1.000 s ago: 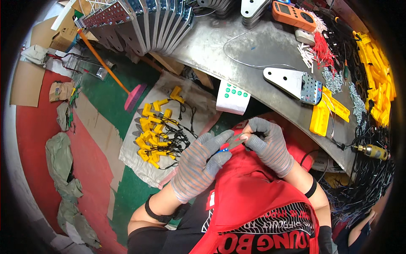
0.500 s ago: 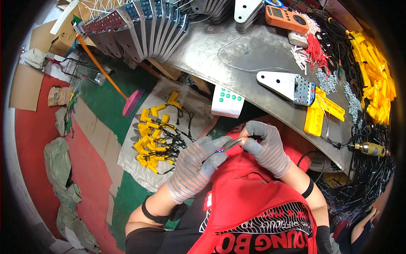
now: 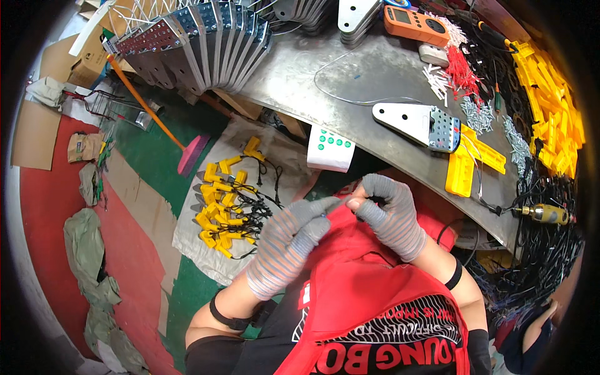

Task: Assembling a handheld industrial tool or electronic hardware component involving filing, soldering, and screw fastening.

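Note:
My left hand (image 3: 289, 240), in a grey striped glove, is closed over my lap with thumb and fingers pressed together. Whatever it pinches is hidden or too small to name. Opposite it, my right hand (image 3: 394, 222) wears a similar glove with bare fingertips. Its thumb and forefinger pinch close to the left fingertips, and what they hold cannot be made out either. Both hands are above my red apron (image 3: 359, 290), just off the near edge of the metal table (image 3: 297, 72). On that table a white metal bracket (image 3: 403, 117) lies against yellow plastic handle pieces (image 3: 461, 170).
Yellow-handled parts with black cords (image 3: 215, 215) lie on a pale sheet at left. An orange meter (image 3: 415, 26), red sleeves (image 3: 461, 72), screws (image 3: 478, 117) and piled yellow shells (image 3: 550, 106) cover the right. A yellow power screwdriver (image 3: 547, 214) rests near black cables. A broom (image 3: 192, 156) leans left.
The thin greyish piece with a blue spot, visible between my fingertips before, no longer shows. My hands stay close together with slightly shifted fingers. The whole view has shifted a little.

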Motion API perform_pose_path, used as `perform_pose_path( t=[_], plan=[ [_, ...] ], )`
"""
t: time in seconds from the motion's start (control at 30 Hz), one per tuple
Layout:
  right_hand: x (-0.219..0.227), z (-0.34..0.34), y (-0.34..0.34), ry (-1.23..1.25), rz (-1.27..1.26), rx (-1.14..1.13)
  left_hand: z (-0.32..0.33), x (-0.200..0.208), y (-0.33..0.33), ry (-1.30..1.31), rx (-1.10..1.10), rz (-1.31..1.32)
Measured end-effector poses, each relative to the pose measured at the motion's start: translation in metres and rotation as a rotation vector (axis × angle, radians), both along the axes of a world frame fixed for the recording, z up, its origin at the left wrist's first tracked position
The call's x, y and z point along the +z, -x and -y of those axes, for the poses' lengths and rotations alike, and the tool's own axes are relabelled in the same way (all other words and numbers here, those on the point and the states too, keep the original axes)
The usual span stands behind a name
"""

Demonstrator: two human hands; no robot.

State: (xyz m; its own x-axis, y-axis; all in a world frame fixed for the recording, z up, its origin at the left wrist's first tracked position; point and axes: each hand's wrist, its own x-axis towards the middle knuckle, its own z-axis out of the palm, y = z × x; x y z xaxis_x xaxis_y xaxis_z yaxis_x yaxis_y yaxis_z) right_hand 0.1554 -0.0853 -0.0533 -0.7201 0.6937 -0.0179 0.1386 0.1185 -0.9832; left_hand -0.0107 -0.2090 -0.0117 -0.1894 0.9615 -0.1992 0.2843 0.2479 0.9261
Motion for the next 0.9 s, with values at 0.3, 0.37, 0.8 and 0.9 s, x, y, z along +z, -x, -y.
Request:
perform_pose_path(
  t=[0.3, 0.37, 0.8, 0.9],
  plan=[
    [0.003, -0.002, -0.002, 0.276, -0.033, -0.038, -0.002, -0.006, 0.005, -0.141, 0.029, -0.045],
    [0.005, -0.003, -0.003, 0.296, -0.046, -0.042, -0.005, -0.002, 0.002, -0.088, -0.020, -0.126],
    [0.007, 0.001, -0.005, 0.404, -0.121, -0.058, -0.011, -0.001, -0.009, -0.211, -0.063, -0.305],
    [0.006, 0.002, -0.005, 0.408, -0.118, -0.079, -0.012, 0.002, -0.010, -0.217, -0.094, -0.319]
  ],
)
